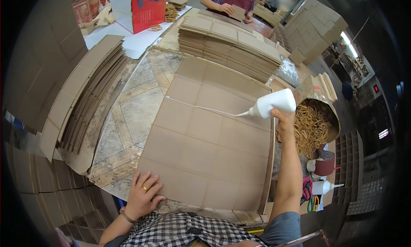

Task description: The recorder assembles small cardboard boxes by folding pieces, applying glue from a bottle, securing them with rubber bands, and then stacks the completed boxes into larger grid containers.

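Note:
A large brown cardboard sheet [201,140], marked with a grid of lines, lies in front of me on the worktable. In my right hand [285,123] is a white squeeze bottle [276,102], tipped so that its thin nozzle points left and touches or nearly touches the sheet. From the nozzle tip a thin white line of glue [195,106] runs left across the sheet; a second line lies farther back. My left hand [145,191] rests at the sheet's near left corner, fingers spread and holding nothing.
Cardboard stacks stand at the left [85,93] and behind the sheet [227,41]. To the right, a container spills rubber bands [310,127], near a tape roll [324,166], scissors [314,204] and another white bottle [322,187]. A co-worker [229,5] handles cardboard across the table.

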Demonstrator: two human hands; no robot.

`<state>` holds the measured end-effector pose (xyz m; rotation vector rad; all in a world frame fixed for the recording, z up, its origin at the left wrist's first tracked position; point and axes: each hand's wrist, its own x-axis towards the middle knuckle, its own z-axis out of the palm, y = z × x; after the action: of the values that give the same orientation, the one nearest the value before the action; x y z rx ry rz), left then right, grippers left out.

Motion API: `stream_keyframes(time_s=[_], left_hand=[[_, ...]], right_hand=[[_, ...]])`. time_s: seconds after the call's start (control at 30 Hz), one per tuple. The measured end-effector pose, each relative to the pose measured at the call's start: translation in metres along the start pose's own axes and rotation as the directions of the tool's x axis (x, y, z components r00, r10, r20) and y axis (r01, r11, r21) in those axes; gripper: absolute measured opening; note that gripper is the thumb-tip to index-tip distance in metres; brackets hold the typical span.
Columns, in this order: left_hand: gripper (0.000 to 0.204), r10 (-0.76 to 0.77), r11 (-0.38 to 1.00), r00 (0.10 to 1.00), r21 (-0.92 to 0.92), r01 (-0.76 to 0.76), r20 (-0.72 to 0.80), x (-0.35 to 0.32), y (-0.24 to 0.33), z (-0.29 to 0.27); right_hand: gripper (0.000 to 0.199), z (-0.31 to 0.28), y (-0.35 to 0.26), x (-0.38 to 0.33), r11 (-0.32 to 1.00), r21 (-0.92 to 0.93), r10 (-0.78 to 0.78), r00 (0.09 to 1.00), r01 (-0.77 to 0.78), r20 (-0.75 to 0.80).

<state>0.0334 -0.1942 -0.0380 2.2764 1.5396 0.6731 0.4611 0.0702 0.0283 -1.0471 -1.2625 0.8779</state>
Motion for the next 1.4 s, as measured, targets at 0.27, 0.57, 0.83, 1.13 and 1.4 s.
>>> stream_keyframes(time_s=[0.27,0.57,0.83,1.13,1.4], left_hand=[[0.04,0.009,0.999,1.0,0.051,-0.009,-0.003,0.0,0.0,0.001],[0.038,0.024,0.999,1.0,0.037,-0.024,-0.011,0.002,0.001,-0.001],[0.042,0.007,1.0,1.0,0.013,-0.007,-0.001,-0.001,-0.003,0.0],[0.043,0.008,1.0,1.0,0.014,-0.008,0.005,-0.001,-0.003,0.0],[0.04,0.007,1.0,1.0,0.011,-0.007,0.001,0.003,0.0,0.0]], right_hand=[[0.055,-0.041,0.003,-0.007,0.988,0.048,0.15,0.986,-0.147,-0.07],[0.053,0.078,0.012,-0.003,0.971,0.234,0.026,0.997,-0.043,0.079],[0.045,0.142,0.021,0.003,0.979,0.205,-0.036,0.973,-0.012,0.23],[0.049,0.113,0.018,0.016,0.993,0.109,0.02,0.968,-0.049,0.25],[0.054,0.041,-0.001,0.01,0.999,0.035,0.024,0.984,-0.03,0.175]])
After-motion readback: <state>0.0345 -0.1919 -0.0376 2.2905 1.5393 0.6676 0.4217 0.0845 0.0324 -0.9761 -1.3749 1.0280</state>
